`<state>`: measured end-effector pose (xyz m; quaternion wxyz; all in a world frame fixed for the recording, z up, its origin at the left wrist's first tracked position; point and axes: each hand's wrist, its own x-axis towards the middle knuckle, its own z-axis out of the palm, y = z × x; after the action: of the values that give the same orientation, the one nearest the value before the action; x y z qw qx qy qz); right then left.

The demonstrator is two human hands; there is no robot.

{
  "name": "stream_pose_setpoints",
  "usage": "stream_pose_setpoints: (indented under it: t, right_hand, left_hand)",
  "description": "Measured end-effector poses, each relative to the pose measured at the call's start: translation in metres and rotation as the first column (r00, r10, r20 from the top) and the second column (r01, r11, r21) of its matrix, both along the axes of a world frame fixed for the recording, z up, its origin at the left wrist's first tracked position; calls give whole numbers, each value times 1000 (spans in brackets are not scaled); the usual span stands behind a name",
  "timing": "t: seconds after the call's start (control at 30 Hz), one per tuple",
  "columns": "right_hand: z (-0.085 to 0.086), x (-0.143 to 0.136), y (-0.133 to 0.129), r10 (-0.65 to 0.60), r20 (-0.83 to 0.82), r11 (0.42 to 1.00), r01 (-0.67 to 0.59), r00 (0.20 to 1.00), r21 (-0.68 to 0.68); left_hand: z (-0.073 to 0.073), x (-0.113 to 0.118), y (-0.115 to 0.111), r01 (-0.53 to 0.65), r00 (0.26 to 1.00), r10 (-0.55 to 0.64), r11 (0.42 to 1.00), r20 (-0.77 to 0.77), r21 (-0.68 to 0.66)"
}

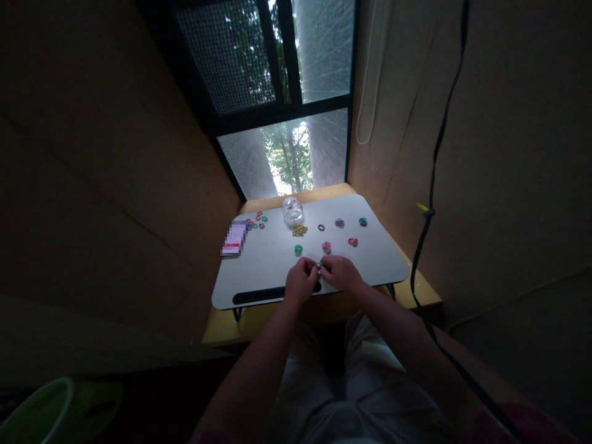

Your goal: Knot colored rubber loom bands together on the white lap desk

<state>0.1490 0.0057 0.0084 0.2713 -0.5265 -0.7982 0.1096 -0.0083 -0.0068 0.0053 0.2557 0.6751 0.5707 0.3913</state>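
A: Nearest us, the left hand (300, 282) and right hand (340, 273) meet at the near edge of the white lap table (370, 259), fingertips pinched together on one small green ring (319, 265) held between them.

B: Is the grip safe?

A: I judge it is slight. The ring is tiny; if either pinch loosens, it could fall into the dark slot (272, 294) in front or off the edge into the lap.

B: And further out?

A: A green cluster (298, 250) and a pink cluster (326, 246) lie just beyond the knuckles. A forward sweep of a hand could scatter them. Past them a yellow pile (300, 230) sits by a clear jar (293, 211) lying on its side, which might roll if bumped.
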Motion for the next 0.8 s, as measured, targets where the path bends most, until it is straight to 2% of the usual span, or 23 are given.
stream_pose_setpoints:
  t: [0.8]
  right_hand:
    - [-1,0,1,-12,15,1000,12,1000,12]
  left_hand:
    - [3,1,0,-4,998,3,1000,-68,-8]
